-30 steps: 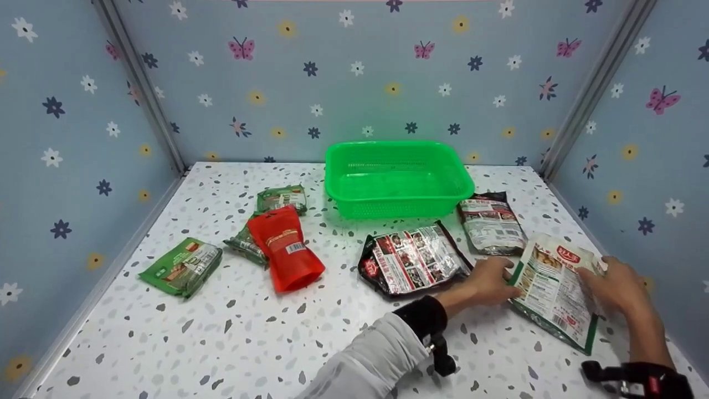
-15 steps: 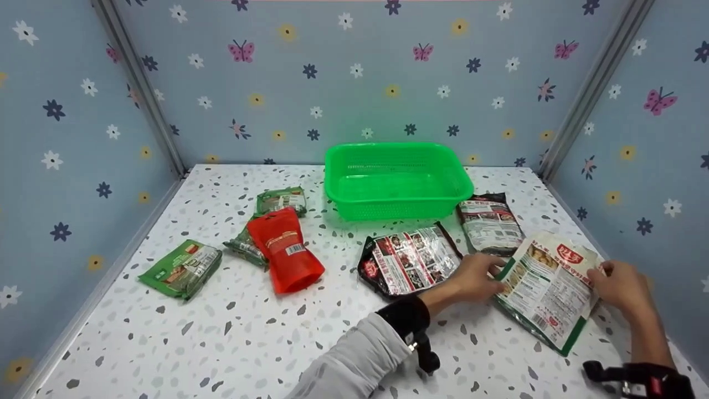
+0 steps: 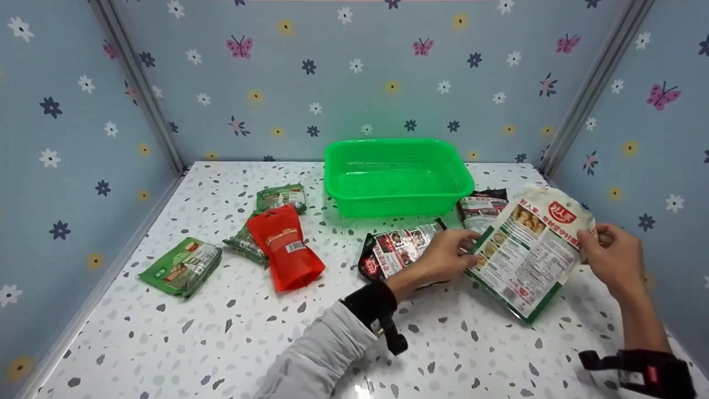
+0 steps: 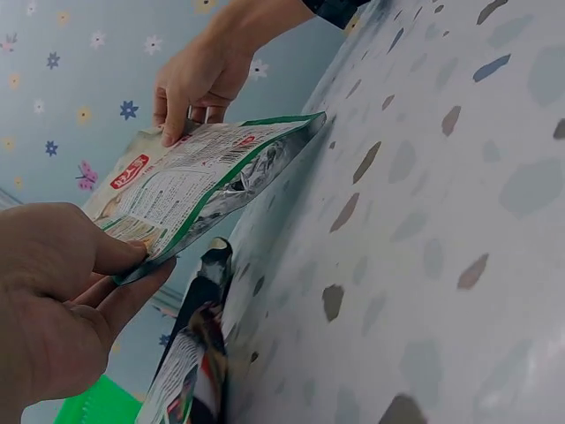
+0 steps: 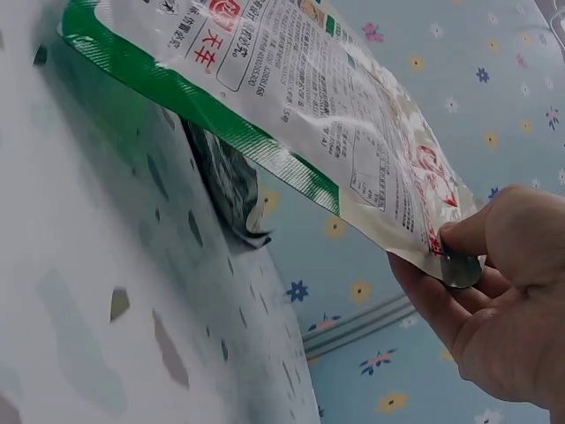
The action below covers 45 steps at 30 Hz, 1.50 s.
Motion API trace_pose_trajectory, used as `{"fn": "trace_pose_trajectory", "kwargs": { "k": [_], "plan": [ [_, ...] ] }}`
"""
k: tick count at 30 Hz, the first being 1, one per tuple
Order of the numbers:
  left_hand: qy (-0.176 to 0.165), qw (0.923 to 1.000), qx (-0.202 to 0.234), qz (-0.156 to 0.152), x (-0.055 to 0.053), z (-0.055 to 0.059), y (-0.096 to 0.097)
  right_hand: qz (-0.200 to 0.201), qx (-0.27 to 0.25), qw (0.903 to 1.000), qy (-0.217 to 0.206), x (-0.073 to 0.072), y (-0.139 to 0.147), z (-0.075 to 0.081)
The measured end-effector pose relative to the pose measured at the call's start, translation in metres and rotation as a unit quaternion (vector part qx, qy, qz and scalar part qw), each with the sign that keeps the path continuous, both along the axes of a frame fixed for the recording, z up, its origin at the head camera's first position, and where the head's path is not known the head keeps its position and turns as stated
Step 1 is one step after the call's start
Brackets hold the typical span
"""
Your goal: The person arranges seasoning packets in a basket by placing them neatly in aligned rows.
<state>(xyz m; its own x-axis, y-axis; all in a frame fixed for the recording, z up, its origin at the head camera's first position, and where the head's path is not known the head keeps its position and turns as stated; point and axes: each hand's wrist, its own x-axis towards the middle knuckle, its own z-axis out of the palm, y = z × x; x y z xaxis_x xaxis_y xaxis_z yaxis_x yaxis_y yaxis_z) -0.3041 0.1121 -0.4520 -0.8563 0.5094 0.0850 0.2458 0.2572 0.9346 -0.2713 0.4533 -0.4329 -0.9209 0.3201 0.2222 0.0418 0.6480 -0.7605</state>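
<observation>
A white and green food packet [image 3: 526,255] with a red logo is held up off the table between both hands. My left hand [image 3: 443,256] pinches its left edge, thumb on the printed face and fingers beneath, as the left wrist view shows. At the opposite edge, near the logo, my right hand [image 3: 615,257] pinches it between thumb and fingers. Under and beside the left hand lies a black and red packet [image 3: 399,249], partly covered by that hand. Another black and red packet [image 3: 483,208] lies behind the held one, which hides much of it.
A green plastic basket [image 3: 399,205] stands at the back of the speckled table [image 3: 221,349]. To the left lie a red pouch [image 3: 285,249], a green packet [image 3: 185,266] and two more green packets, one [image 3: 281,198] behind the pouch and one [image 3: 246,246] partly under it. Patterned walls enclose the table.
Both hands have lifted the white and green packet and carried it left and toward the back. It now covers more of the rear black packet.
</observation>
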Motion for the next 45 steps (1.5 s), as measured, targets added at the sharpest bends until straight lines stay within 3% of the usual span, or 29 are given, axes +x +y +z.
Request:
{"fn": "trace_pose_trajectory", "kwargs": {
  "k": [8,15,20,25,32,35,40,45],
  "plan": [
    [0.025,0.9984,0.043,0.026,-0.011,0.013,-0.064,0.044,-0.014,0.9954,0.084,-0.029,-0.063,0.032],
    [0.073,0.9936,0.062,0.06,-0.021,0.024,-0.126,0.084,-0.035,0.9803,0.176,-0.044,-0.128,0.055],
    [0.081,0.9945,0.046,0.046,-0.025,0.037,-0.169,0.123,-0.05,0.9611,0.242,-0.051,-0.167,0.071],
    [0.081,0.9966,0.013,-0.002,-0.026,0.054,-0.203,0.152,-0.056,0.9428,0.292,-0.058,-0.2,0.085],
    [0.058,0.997,-0.013,-0.049,-0.029,0.069,-0.224,0.172,-0.062,0.9265,0.329,-0.058,-0.224,0.092],
    [0.049,0.9966,-0.016,-0.064,-0.03,0.069,-0.227,0.172,-0.065,0.9255,0.331,-0.053,-0.226,0.091],
    [0.067,0.9938,-0.022,-0.086,-0.032,0.065,-0.226,0.159,-0.061,0.9284,0.331,-0.048,-0.227,0.092],
    [0.078,0.9941,-0.01,-0.074,-0.032,0.061,-0.223,0.162,-0.063,0.9267,0.333,-0.047,-0.23,0.093]
  ]
}}
